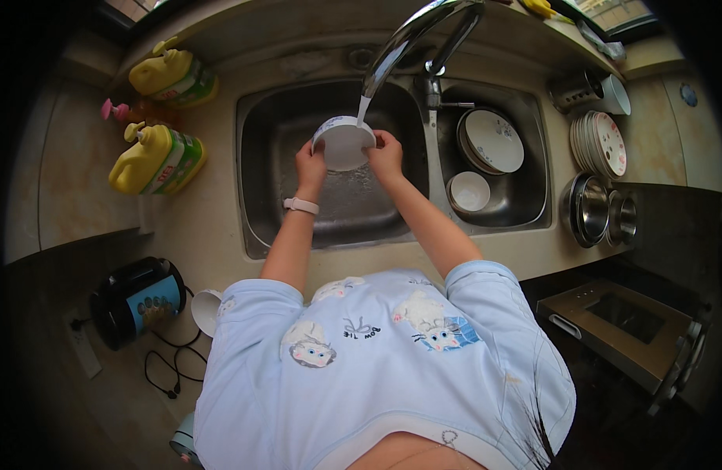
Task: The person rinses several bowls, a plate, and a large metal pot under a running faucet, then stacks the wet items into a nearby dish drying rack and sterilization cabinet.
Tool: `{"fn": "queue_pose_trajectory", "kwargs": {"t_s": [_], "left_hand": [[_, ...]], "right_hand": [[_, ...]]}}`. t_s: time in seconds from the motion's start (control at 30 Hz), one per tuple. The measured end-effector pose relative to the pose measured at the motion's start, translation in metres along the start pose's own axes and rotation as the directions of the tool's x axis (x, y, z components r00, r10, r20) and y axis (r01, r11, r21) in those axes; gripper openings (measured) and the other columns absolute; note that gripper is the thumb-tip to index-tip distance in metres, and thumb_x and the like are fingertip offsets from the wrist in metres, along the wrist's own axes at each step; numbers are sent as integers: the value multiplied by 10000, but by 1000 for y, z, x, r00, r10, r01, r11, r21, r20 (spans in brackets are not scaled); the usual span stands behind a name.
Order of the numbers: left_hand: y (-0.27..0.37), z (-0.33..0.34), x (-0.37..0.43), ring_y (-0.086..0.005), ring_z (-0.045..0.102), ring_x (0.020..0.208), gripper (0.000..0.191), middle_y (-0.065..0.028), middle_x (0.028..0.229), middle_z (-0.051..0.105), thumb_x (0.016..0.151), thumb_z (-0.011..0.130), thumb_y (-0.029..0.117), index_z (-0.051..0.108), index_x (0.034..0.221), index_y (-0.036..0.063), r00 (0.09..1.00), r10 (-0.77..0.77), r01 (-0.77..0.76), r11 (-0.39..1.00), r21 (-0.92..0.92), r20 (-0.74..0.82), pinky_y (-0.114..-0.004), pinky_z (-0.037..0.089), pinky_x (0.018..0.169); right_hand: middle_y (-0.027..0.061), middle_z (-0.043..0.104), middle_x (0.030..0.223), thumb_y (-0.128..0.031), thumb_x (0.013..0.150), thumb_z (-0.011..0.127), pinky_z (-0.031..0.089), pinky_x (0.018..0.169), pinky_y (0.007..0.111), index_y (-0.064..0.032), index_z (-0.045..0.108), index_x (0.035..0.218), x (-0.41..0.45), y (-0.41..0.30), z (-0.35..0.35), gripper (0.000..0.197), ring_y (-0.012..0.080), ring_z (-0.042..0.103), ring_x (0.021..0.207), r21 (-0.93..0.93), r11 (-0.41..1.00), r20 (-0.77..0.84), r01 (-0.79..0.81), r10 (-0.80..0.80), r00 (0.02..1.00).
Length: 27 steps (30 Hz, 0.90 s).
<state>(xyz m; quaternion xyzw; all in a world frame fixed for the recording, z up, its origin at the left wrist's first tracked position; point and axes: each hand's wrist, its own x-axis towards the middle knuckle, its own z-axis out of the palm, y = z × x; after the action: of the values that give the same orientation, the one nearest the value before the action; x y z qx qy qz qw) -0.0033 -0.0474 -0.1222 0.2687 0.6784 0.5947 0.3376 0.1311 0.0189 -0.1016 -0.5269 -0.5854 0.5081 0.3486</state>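
A white bowl (pixel 344 150) with a blue pattern on its outside is tilted over the left basin of a steel sink (pixel 267 176). My left hand (pixel 311 167) grips its left rim, and my right hand (pixel 386 155) grips its right rim. From the chrome faucet (pixel 390 53) a stream of water (pixel 362 113) falls to the bowl's far edge. The fingers behind the bowl are partly hidden. In the right basin lie stacked patterned plates (pixel 495 141) and, nearer me, stacked small white bowls (pixel 470 191).
Yellow pump bottles (pixel 161 160) stand left of the sink. Right of it are upright plates (pixel 599 144), metal bowls (pixel 589 208), a perforated steel holder (pixel 577 91) and a white cup (pixel 615 95). A black appliance (pixel 138 302) and a white bowl (pixel 206 312) sit at lower left.
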Motion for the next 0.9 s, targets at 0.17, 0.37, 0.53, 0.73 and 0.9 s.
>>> {"fn": "queue_pose_trajectory", "kwargs": {"t_s": [0.17, 0.37, 0.53, 0.73, 0.9], "left_hand": [[7, 18, -11, -183, 572, 746, 288, -120, 810, 602, 734, 454, 43, 520, 1005, -29, 952, -307, 307, 951, -31, -2, -296, 456, 652], [-8, 10, 8, -234, 552, 845, 503, -181, 980, 533, 616, 398, -26, 416, 1118, -17, 977, -173, 151, 975, 160, 127, -350, 472, 599], [41, 12, 3, -240, 516, 851, 626, -134, 981, 487, 555, 403, 4, 332, 1177, 12, 894, -357, 367, 930, 15, 271, -330, 474, 665], [28, 7, -2, -335, 448, 1008, 556, -192, 1095, 426, 618, 378, 7, 325, 1172, 12, 743, -511, 669, 589, -453, 433, -465, 415, 825], [-12, 5, -5, -328, 438, 1028, 389, -190, 1163, 387, 792, 308, 71, 334, 1176, 12, 637, -473, 708, 48, -705, 608, -484, 380, 870]], "right_hand": [[87, 575, 805, 37, 581, 548, 442, 612, 263, 34, 537, 912, -3, 25, 7, 331, 180, 567, 706, 129, 970, 62, -204, 198, 978], [155, 553, 857, -120, 721, 473, 505, 513, 372, 32, 442, 1039, -9, 12, 5, 354, 255, 581, 675, 260, 795, 181, -548, 517, 837], [180, 541, 878, -203, 763, 452, 511, 500, 408, 35, 410, 1054, -3, 10, 1, 378, 272, 580, 694, 365, 661, 347, -656, 557, 754], [162, 515, 943, -340, 721, 550, 496, 513, 350, -18, 382, 1109, -6, -2, 9, 532, 225, 553, 762, 16, 953, 161, -302, 296, 941], [148, 507, 931, -392, 640, 660, 442, 563, 252, -32, 364, 1161, -11, -17, 10, 699, 201, 540, 755, -393, 877, 82, 278, -268, 960]]}}
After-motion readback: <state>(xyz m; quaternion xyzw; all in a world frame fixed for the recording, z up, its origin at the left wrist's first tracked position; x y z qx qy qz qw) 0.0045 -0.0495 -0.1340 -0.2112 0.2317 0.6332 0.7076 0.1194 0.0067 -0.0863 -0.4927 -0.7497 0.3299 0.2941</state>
